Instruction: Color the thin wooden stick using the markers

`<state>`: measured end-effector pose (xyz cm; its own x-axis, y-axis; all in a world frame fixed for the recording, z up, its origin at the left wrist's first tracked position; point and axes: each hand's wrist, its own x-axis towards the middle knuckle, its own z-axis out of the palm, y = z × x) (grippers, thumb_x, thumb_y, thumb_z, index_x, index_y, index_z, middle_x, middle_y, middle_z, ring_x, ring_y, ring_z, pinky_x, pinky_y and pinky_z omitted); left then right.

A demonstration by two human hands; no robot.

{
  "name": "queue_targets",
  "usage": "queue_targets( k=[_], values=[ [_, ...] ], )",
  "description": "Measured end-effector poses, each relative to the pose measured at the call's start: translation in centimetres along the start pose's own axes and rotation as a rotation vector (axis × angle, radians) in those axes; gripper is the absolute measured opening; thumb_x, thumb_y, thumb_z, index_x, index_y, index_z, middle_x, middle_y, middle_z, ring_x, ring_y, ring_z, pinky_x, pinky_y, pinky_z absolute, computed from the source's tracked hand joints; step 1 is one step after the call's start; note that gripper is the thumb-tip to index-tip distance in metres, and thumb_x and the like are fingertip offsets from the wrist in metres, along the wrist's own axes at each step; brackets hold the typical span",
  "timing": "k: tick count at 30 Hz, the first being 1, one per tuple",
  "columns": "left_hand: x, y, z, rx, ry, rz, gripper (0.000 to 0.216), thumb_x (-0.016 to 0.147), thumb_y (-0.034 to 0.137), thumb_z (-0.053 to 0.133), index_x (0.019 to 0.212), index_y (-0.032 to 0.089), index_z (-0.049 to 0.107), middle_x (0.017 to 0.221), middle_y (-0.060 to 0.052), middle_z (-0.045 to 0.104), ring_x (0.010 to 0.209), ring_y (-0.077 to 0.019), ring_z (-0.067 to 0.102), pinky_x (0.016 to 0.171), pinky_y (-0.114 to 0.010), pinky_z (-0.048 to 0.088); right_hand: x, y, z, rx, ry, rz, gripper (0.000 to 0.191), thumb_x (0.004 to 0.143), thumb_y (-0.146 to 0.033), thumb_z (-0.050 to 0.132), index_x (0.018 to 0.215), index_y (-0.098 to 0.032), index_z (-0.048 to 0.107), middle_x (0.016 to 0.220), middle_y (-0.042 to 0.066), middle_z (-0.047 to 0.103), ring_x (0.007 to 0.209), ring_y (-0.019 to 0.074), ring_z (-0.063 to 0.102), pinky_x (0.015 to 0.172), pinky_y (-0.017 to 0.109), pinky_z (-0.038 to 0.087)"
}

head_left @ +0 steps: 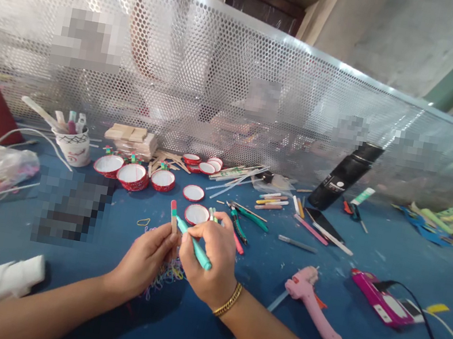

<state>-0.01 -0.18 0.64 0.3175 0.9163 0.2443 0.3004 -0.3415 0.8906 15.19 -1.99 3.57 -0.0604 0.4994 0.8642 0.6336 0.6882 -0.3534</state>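
Note:
My left hand is closed on a wooden craft stick whose upper end is coloured red and green. It holds the stick upright above the blue table. My right hand, with a gold bracelet on the wrist, grips a teal marker. The marker's tip touches the stick. Loose coloured rubber bands lie on the table under both hands.
Red-rimmed round lids lie beyond the hands, with green pliers and loose sticks. A pink glue gun lies at right, a magenta device with cable farther right. A black bottle, a cup and a perforated metal screen stand behind.

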Motion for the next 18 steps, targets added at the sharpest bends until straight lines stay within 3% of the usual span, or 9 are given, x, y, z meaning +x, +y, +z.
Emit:
queue_targets(
  k=[13, 18],
  values=[
    [-0.03, -0.10, 0.09, 0.007, 0.005, -0.013, 0.037, 0.095, 0.046, 0.039, 0.072, 0.019, 0.048, 0.062, 0.004, 0.045, 0.058, -0.0116, 0.039, 0.055, -0.022, 0.034, -0.06, 0.15, 0.08, -0.019, -0.005, 0.018, 0.007, 0.085, -0.017, 0.053, 0.080, -0.022, 0.052, 0.068, -0.003, 0.059, 0.065, 0.0137, 0.056, 0.098, 0.045, 0.040],
    [0.00, 0.02, -0.01, 0.004, -0.002, -0.009, 0.039, 0.094, 0.050, 0.040, 0.073, 0.019, 0.050, 0.062, 0.002, 0.047, 0.063, -0.0141, 0.046, 0.059, -0.023, 0.039, -0.09, -0.16, 0.15, -0.013, -0.010, -0.009, 0.008, 0.085, -0.018, 0.053, 0.078, -0.022, 0.053, 0.065, -0.004, 0.058, 0.063, 0.0134, 0.056, 0.097, 0.043, 0.041]
  ],
)
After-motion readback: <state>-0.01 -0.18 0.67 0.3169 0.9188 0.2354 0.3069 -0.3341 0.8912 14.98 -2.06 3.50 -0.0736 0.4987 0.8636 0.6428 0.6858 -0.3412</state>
